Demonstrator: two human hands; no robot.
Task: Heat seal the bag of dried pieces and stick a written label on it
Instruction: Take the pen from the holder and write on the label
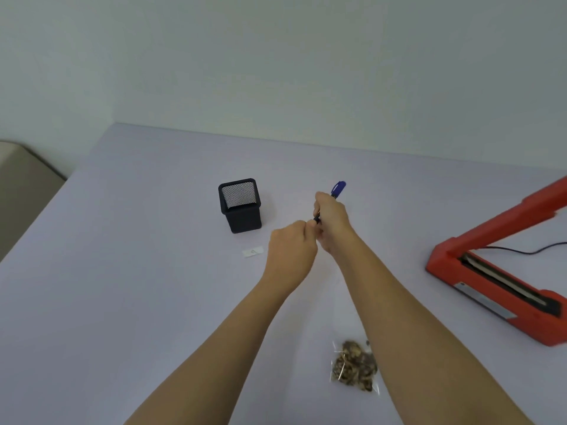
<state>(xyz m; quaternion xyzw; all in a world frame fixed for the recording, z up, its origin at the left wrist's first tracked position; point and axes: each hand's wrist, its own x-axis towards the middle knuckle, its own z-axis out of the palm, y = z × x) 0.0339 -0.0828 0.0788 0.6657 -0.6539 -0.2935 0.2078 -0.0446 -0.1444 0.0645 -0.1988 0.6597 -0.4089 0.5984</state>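
Left hand (290, 245), right hand (331, 219) fisted, touching.

Wall: plain and pale (306, 56), with a faint green-grey tint, bare across the whole upper half of the view.
Corner: a soft vertical fold shows at the left, where a second wall face (46, 72) meets the first.
Table: a broad surface (107, 271) covered in pale lilac-grey, smooth and matte; its far edge runs along the foot of the wall.
Furniture at left: a beige, rounded-edged piece (24, 185) sits beside the table's left edge, lower than the tabletop; what it is cannot be told.
Light: even and diffuse, with only weak, soft shadows on the tabletop.
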